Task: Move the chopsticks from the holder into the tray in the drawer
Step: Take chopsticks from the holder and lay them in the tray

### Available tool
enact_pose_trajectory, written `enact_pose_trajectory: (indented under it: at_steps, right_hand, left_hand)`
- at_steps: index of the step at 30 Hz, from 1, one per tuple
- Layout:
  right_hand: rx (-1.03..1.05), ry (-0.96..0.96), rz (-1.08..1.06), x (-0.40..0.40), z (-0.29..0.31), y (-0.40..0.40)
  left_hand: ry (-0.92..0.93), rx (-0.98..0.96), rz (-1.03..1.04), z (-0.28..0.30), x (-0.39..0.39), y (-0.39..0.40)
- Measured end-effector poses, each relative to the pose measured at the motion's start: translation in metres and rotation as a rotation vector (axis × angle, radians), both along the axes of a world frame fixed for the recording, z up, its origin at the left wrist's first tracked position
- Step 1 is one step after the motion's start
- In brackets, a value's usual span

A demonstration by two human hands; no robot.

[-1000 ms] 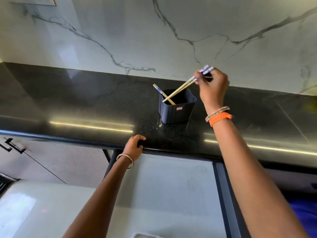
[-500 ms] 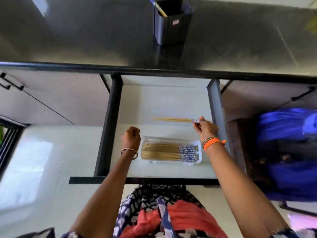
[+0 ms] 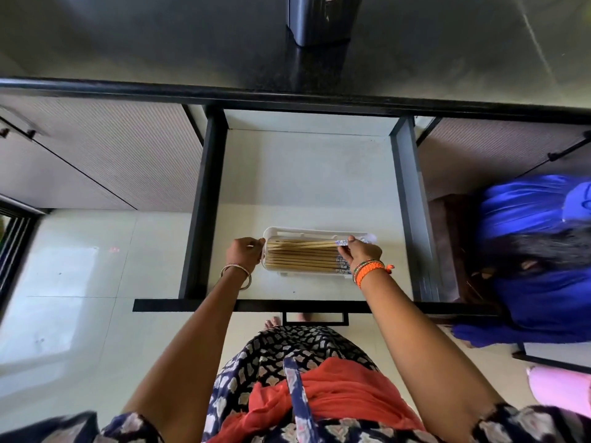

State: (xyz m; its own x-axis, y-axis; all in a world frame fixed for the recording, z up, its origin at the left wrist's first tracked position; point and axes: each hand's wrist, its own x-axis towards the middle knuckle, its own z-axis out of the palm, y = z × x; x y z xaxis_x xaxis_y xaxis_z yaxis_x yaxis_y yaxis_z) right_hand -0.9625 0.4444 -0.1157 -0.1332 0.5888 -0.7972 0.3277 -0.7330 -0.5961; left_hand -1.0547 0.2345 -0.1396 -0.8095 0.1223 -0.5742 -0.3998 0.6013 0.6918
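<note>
A white tray (image 3: 315,232) lies in the open drawer (image 3: 307,174) and holds several wooden chopsticks (image 3: 300,254) with blue-patterned ends. My right hand (image 3: 359,252) pinches the patterned ends of a pair of chopsticks (image 3: 307,243) that lies across the top of the pile in the tray. My left hand (image 3: 244,253) grips the tray's left end. The dark holder (image 3: 321,19) stands on the black counter above the drawer; its opening is out of frame.
Black drawer rails (image 3: 204,199) run along both sides, and the drawer front with its handle (image 3: 315,318) is near my body. A person in blue (image 3: 537,251) crouches to the right. Closed cabinet fronts (image 3: 105,155) flank the drawer.
My right hand carried the pair from the holder on the counter down into the tray. My left hand moved from the counter edge to the tray's left end.
</note>
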Motion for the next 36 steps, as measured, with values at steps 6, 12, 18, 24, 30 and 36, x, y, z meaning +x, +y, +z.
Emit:
enact_pose_trajectory:
  at_steps: [6, 12, 18, 24, 30, 36]
  right_hand:
    - [-0.086, 0.023, -0.035, 0.004, -0.009, 0.002]
    - [-0.211, -0.096, 0.190, 0.012, -0.005, 0.010]
    - [-0.201, -0.087, 0.316, 0.011, 0.016, 0.013]
    - [-0.064, 0.029, 0.629, -0.053, 0.074, 0.025]
    - [0.364, 0.256, 0.737, -0.167, 0.160, 0.065]
    - [1.210, 0.295, 0.729, -0.277, 0.224, 0.108]
  left_hand:
    - [-0.007, 0.027, 0.004, 0.000, -0.001, 0.001]
    - [0.018, -0.010, -0.029, -0.003, -0.002, 0.001]
    - [0.099, -0.035, -0.047, 0.001, -0.003, 0.005]
    - [0.310, 0.112, -0.011, 0.055, -0.075, 0.045]
    - [0.502, 0.244, -0.020, 0.133, -0.182, 0.105]
    - [0.627, 0.132, -0.006, 0.154, -0.254, 0.141]
